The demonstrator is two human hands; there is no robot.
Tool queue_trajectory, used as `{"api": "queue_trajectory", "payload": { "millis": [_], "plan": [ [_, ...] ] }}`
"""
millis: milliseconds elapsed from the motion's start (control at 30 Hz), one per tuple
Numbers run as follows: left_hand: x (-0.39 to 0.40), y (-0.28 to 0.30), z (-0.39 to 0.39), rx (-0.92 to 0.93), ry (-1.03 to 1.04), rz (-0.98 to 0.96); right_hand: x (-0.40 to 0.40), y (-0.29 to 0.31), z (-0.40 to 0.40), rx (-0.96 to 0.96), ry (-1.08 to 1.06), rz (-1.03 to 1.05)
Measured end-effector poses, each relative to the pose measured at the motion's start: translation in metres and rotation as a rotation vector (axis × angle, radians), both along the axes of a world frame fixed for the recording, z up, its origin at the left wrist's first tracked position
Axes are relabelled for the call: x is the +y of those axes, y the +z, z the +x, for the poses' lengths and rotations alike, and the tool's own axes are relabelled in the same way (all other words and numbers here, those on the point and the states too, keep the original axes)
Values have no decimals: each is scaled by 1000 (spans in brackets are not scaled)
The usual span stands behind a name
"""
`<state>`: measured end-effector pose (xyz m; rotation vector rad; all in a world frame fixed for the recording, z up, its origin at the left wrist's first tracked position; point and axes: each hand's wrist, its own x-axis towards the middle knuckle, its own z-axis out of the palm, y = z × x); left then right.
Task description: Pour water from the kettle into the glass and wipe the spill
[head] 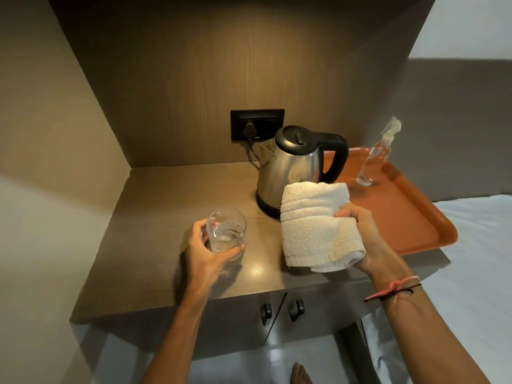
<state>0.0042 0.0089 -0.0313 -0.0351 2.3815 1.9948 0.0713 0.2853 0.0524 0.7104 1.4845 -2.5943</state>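
A steel kettle [293, 164] with a black lid and handle stands upright on its base at the back of the brown counter [166, 231], its lid closed. My left hand [205, 250] grips a clear glass [227, 231] holding some water, at the counter's middle. My right hand [360, 236] holds a folded white towel [313, 225] just in front of the kettle, above the counter. A small shiny wet spot [256, 270] lies on the counter between the glass and the towel.
An orange tray [401, 214] sits to the right, overhanging the counter, with a clear spray bottle [376, 156] on it. A black wall socket [257, 124] with the kettle's plug is behind. Cabinet doors with black handles [279, 310] are below. White bedding lies at right.
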Motion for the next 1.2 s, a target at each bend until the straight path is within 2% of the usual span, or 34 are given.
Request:
{"api": "queue_trajectory", "payload": {
  "millis": [167, 233, 267, 333, 467, 567, 733, 867, 1000, 1067, 1200],
  "plan": [
    [-6, 15, 12, 22, 2, -153, 6, -3, 5, -49, 22, 5],
    [-1, 35, 28, 171, 104, -236, 19, -3, 11, -74, 1, 26],
    [6, 48, 39, 261, 147, -229, 28, -2, 13, -65, 0, 24],
    [34, 73, 61, 325, 113, -143, 46, 1, 16, -55, 3, 37],
    [124, 87, 63, 86, -284, 84, 88, 12, 11, -79, -29, 62],
    [192, 79, 45, -14, -419, 206, 130, 19, 6, -131, -25, 132],
    [295, 50, 22, -43, -472, 132, 222, 9, -8, -190, -48, 480],
    [345, 21, 7, -16, -435, -53, 264, -6, -11, -277, 37, 725],
    [361, 6, 13, -28, -394, -181, 274, -20, -14, -272, 142, 917],
    [362, 17, 20, 0, -377, -261, 273, -26, -17, -291, 158, 1044],
    [345, 41, 27, 134, -350, -327, 249, -21, -13, -264, 72, 1378]
  ]
}}
